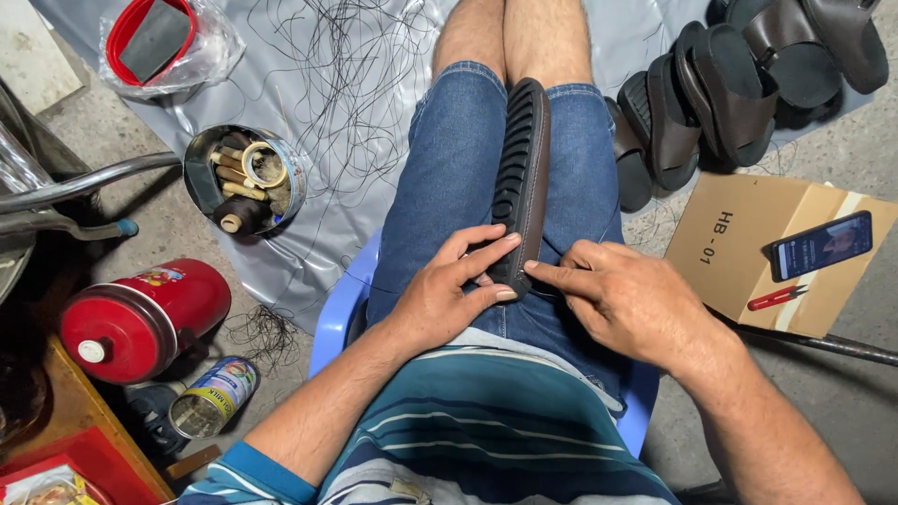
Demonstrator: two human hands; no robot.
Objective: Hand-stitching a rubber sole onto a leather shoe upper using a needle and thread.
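A dark sandal sole (520,178) with a ribbed tread lies edge-up along the person's lap, between the thighs in blue denim shorts (458,178). The left hand (449,290) clasps its near end, fingers wrapped over the top. The right hand (622,299) pinches the same end at the brown stitched rim with thumb and forefinger. To the right, finished brown sandals (711,103) are stacked on a grey sheet (318,234), near a cardboard box (748,252) carrying a phone (821,245). At the left stands a tin of thread spools (245,180).
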